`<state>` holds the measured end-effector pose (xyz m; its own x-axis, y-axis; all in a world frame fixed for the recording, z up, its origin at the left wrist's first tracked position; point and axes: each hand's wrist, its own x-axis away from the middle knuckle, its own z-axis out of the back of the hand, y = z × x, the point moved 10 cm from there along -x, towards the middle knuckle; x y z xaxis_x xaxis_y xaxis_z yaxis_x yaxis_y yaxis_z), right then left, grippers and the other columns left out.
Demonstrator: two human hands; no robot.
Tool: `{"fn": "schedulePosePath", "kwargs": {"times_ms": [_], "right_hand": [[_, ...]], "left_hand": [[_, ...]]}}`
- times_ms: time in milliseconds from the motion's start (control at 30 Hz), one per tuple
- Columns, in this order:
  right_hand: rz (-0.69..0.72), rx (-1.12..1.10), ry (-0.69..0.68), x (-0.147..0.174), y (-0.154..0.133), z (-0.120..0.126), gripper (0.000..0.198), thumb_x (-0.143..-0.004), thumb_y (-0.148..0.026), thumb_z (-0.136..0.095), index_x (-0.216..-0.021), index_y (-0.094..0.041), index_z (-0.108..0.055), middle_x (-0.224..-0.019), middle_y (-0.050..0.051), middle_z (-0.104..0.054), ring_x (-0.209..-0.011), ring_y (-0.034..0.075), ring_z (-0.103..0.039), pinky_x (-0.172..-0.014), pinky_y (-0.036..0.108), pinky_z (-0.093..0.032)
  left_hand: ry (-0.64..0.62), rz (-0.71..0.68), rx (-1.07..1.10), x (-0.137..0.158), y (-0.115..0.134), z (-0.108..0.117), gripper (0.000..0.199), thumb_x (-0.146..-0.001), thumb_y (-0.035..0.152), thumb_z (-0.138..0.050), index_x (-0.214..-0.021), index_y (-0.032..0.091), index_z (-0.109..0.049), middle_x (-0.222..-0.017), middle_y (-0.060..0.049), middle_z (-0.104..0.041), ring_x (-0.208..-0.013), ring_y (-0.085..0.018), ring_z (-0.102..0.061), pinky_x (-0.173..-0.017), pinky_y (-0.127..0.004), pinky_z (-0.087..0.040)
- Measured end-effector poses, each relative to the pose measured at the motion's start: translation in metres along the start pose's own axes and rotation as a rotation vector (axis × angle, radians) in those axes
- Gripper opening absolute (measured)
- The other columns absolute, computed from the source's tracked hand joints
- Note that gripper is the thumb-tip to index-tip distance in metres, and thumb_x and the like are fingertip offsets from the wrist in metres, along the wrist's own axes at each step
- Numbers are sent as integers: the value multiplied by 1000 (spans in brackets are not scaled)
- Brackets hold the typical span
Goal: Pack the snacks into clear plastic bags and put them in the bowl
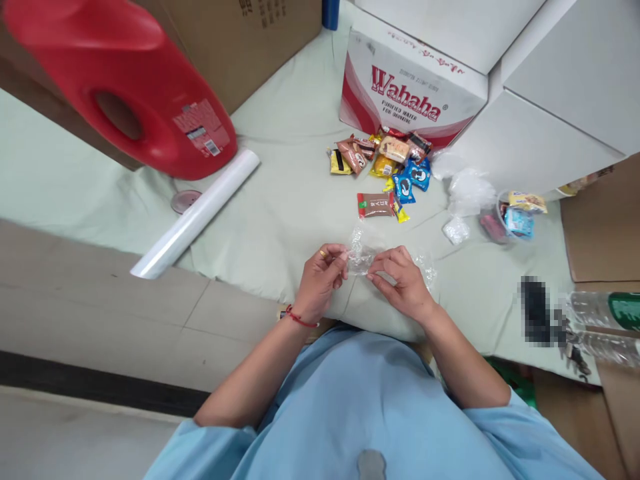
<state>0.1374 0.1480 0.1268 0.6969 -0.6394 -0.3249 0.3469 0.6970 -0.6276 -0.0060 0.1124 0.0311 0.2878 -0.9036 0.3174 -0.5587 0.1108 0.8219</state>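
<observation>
Between my two hands a small clear plastic bag (359, 257) is held above the cloth-covered table (280, 213). My left hand (323, 277) pinches its left edge between thumb and fingers. On the other side, the thumb and fingers of my right hand (400, 280) close on the right edge. More clear plastic (427, 267) lies just beyond the right hand. Straight ahead is a brown-and-red wrapped snack (376, 205), with blue snack packets (404, 188) and a pile of other wrapped snacks (353, 155) behind it.
A Wahaha carton (400, 87) stands at the back. Left are a big red jug (165, 100) and a white roll (195, 213). Right are crumpled plastic bags (470, 190), a clear tub (505, 217) with packets, and plastic bottles (595, 310) near the edge.
</observation>
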Motion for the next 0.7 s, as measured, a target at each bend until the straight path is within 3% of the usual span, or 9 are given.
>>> {"fn": "schedulePosePath", "kwargs": {"times_ms": [100,267,500,700], "right_hand": [[-64,-72,15,-2,4,4,4,-98,-25,-65,-98,-26,-69,-97,5,-69,-95,22,-61,-88,42,-48],[-290,-314,87,-3,30,8,7,-96,-32,-69,-93,-26,-68,-94,4,-65,-94,21,-61,-87,38,-48],[-640,-629,261,13,82,1,23,-86,-45,-79,-86,-25,-67,-86,0,-62,-81,16,-57,-72,29,-49],[-802,-741,434,30,105,20,30,-85,-51,-79,-87,-25,-64,-70,-2,-62,-57,14,-53,-50,26,-45]], "left_hand": [[2,-11,26,-7,-1,-1,38,-71,47,-87,-81,18,-64,-73,2,-64,-52,-4,-48,-44,-17,-30],[-69,51,39,-18,-7,-8,36,-75,49,-82,-81,18,-63,-75,0,-69,-54,-6,-51,-45,-18,-31],[-118,165,-20,-36,-15,-12,36,-77,50,-80,-78,18,-62,-71,0,-67,-55,-7,-51,-47,-19,-32],[-160,197,-33,-48,-16,-15,35,-78,49,-80,-82,20,-61,-78,0,-69,-57,-8,-54,-45,-19,-33]]}}
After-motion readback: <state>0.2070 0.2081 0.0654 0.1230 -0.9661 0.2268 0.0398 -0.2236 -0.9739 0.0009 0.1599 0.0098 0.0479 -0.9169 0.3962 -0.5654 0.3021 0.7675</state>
